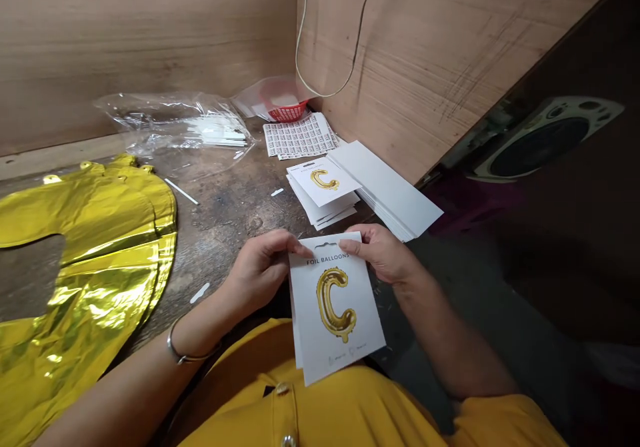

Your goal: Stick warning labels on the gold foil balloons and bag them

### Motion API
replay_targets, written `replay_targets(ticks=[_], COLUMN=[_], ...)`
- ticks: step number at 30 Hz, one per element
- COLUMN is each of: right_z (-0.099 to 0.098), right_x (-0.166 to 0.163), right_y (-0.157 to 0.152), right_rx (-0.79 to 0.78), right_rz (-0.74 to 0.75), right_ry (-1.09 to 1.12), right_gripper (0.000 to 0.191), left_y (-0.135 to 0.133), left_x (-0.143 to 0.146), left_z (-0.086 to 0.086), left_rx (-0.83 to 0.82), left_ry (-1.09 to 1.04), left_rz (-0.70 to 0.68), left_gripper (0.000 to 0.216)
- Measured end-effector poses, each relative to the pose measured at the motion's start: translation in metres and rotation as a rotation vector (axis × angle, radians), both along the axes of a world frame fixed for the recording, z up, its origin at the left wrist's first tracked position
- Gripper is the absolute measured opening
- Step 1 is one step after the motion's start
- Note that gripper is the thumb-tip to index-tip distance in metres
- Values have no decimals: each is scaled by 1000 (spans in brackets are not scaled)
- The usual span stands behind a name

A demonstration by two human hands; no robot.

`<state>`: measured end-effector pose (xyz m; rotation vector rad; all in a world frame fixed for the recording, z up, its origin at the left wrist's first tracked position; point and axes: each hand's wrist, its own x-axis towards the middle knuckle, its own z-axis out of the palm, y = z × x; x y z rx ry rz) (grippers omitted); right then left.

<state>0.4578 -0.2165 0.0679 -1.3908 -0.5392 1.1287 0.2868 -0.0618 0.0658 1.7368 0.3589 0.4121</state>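
Note:
A white card (334,307) printed "FOIL BALLOONS" with a gold letter C hangs close to my body, held by its top edge. My left hand (260,268) pinches the top left corner, fingers closed on it. My right hand (383,250) pinches the top right corner the same way. A second sheet seems to lie behind the card. Just beyond my hands sits a stack of the same printed cards (323,190) on the dark worn table (225,207).
Flat gold foil balloons (85,260) are piled at the left. A clear plastic bag of white sticks (200,130) lies at the back, with a red basket (286,108), sticker sheets (300,137) and a stack of blank white cards (387,187) near the wooden wall.

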Motion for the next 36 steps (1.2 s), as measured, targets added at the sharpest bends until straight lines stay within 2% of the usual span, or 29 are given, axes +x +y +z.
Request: replay_targets(ticks=[2, 5, 8, 11, 14, 17, 19, 22, 24, 26, 28, 31, 33, 35, 36], right_z=[-2, 2, 7, 6, 1, -3, -3, 7, 19, 32, 42, 49, 49, 46, 43], right_x=[-3, -7, -12, -17, -18, -15, -11, -5, -4, -8, -15, -21, -16, -4, 2], right_y=[-2, -8, -12, -14, -14, -14, -15, -16, -15, -14, -12, -12, -12, -11, -10], right_rx=[13, 46, 57, 47, 45, 53, 47, 70, 56, 2, -42, -99, -115, -91, -79], right_rz=[-50, -117, -109, -70, -79, -128, -112, -71, 9, 154, 267, 315, 376, 470, 494], right_ry=[-118, -303, -412, -406, -368, -374, -408, -553, -689, -818, -989, -1261, -1199, -882, -696], right_gripper=[35, 33, 34, 33, 34, 35, 31, 24, 26, 17, 11, 13, 12, 4, 7], left_y=[3, 7, 4, -5, -14, -21, -23, -25, -25, -26, -27, -27, -28, -28, -27], left_x=[0, 2, 5, 5, 3, 1, 0, 0, 0, 0, -1, -4, -5, -4, -4], left_z=[2, 4, 4, 1, -4, -8, -11, -13, -14, -13, -13, -13, -14, -14, -14], left_rx=[-103, -330, -333, -283, -358, -437, -398, -274, -201, -133, 1, 263, 306, 224, 168], left_ry=[7, -4, 45, 99, 84, 61, 65, 114, 141, 137, 116, 93, 93, 106, 115], left_rz=[0, 96, 8, -44, -17, -132, -157, -124, -148, -185, -207, -213, -226, -252, -263], left_gripper=[13, 32, 34, 33, 35, 33, 33, 29, 29, 29, 26, 21, 21, 21, 22])
